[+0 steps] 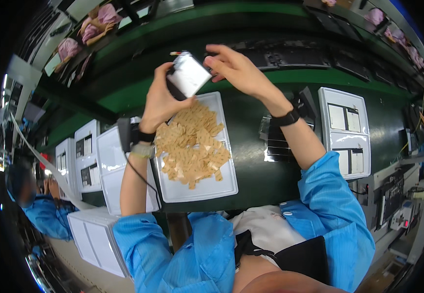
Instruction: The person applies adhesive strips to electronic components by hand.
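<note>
My left hand [162, 100] grips a flat silver-white battery pack [189, 74] by its left side and lower edge. The pack is tilted, with black along one side and a short coloured lead and connector at its upper left corner. At the pack's right edge is my right hand [236, 71], its fingers apart and the index finger stretched out. Some of its fingertips are close to the pack; whether they touch it I cannot tell. Below both hands, a white tray [199, 196] bears a heap of small tan paper-like pieces [192, 141].
To the right, a white tray [323, 113] holds several battery packs. Dark strips [276, 141] lie on the green bench [251, 178]. More white trays [110, 156] stand left, beside a co-worker in a blue sleeve [48, 215]. A cord [141, 176] runs by my left wrist.
</note>
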A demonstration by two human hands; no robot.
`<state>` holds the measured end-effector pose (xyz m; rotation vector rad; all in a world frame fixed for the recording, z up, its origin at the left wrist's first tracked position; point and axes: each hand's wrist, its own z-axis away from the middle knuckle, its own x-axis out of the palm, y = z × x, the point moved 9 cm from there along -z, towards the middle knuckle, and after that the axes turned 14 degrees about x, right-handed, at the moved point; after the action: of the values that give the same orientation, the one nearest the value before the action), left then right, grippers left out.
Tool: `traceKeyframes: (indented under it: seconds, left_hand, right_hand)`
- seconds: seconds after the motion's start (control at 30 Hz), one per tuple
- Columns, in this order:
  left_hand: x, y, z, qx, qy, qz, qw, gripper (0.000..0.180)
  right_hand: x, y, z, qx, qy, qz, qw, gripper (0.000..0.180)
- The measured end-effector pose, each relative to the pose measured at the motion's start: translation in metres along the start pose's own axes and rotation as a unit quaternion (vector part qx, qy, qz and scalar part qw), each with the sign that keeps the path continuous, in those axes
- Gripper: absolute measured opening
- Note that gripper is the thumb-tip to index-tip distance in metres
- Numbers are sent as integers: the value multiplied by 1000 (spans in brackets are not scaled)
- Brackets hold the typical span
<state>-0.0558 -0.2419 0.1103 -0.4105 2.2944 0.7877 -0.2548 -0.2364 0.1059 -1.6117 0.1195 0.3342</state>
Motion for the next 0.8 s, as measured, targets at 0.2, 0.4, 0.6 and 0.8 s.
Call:
traceKeyframes:
  seconds: [0.2, 0.4, 0.6, 0.8]
  left_hand:
    - [72, 30, -90, 208, 4, -168, 964, 104]
    - [250, -69, -62, 85, -183, -203, 958, 81]
    - [225, -32, -69, 13, -31, 36, 999, 22]
    - [199, -60, -79, -26, 9, 118, 993, 24]
  right_hand:
    - [-111, 13, -27, -48, 208, 133, 968, 46]
    - [-236, 130, -38, 40, 350, 221, 909, 53]
    - [-244, 169, -65, 31, 298, 273, 914, 55]
    - [-180, 165, -112, 24, 102, 132, 986, 46]
